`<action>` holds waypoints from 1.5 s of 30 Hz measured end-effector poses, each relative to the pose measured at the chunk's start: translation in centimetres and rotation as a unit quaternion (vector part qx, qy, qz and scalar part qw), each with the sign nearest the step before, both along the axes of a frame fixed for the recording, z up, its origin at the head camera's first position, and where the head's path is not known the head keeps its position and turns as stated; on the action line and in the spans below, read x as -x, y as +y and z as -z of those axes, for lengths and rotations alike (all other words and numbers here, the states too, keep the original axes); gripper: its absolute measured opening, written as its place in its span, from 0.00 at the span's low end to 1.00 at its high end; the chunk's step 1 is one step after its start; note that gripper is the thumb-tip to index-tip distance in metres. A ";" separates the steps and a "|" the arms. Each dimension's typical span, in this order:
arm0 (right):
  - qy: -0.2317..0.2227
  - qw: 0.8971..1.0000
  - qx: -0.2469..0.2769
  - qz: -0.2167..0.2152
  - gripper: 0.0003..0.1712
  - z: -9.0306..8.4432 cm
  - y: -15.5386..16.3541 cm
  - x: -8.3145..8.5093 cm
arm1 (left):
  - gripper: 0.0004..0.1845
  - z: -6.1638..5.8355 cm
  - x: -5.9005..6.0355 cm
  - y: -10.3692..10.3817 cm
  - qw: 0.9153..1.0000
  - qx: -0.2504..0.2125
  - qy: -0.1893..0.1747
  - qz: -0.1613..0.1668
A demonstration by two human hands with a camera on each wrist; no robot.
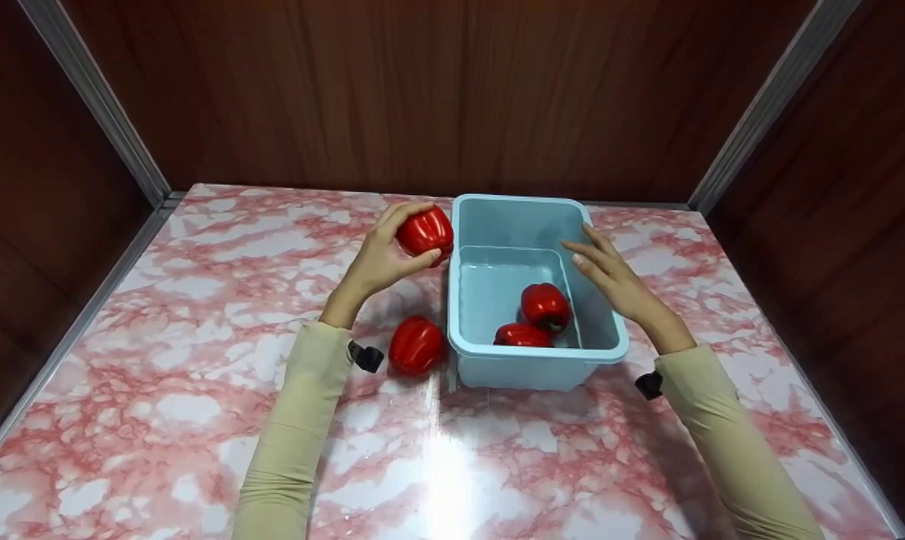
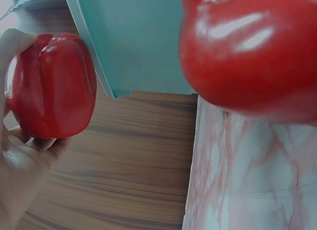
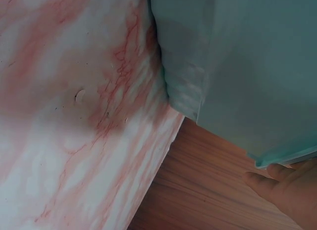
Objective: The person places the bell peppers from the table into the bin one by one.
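Note:
My left hand (image 1: 384, 253) grips a red bell pepper (image 1: 427, 231) just left of the light blue bin (image 1: 537, 351), near its far left side. In the left wrist view, fingers and thumb wrap round that bell pepper (image 2: 54, 86), close by the bin's wall. A second red bell pepper (image 1: 417, 346) lies on the table beside the bin, below my left wrist. Inside the bin are two more, one red bell pepper (image 1: 545, 306) whole in view and another (image 1: 523, 335) partly hidden by the near rim. Over the bin's right rim my right hand (image 1: 615, 279) hovers, fingers extended, holding nothing.
The table (image 1: 190, 409) has a red and white marbled top. Dark wood panels (image 1: 392, 97) stand behind it and at both sides, with grey metal strips (image 1: 107, 112) at the corners. The bin stands near the table's far edge.

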State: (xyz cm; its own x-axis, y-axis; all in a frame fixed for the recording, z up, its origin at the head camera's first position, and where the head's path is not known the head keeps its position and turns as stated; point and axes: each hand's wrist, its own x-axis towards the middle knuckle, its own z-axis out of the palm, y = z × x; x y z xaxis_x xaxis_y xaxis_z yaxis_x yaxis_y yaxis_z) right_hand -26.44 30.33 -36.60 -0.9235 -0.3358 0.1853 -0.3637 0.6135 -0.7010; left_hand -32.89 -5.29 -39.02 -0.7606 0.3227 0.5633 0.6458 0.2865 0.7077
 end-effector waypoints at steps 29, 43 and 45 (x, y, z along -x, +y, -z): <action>0.009 1.000 -0.005 0.011 0.28 2.1 1.3 1.6 | 0.34 -1.1 -0.5 0.5 1.000 -0.018 0.013 0.018; 0.010 1.000 -0.004 0.006 0.26 1.8 1.0 1.4 | 0.35 -2.2 -1.4 1.6 1.000 0.002 0.010 0.016; 0.010 1.000 -0.006 0.009 0.27 2.2 1.3 1.7 | 0.35 -1.5 -0.6 1.7 1.000 0.004 0.015 0.020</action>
State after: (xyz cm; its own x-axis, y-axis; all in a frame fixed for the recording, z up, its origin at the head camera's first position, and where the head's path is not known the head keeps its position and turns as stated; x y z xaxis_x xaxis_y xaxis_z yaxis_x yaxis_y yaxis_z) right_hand -28.16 31.61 -38.77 -0.9257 -0.3213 0.1996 -0.3661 0.6277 -0.6870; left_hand -32.34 -3.55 -37.54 -0.7300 0.3571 0.5828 0.6776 0.2662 0.6856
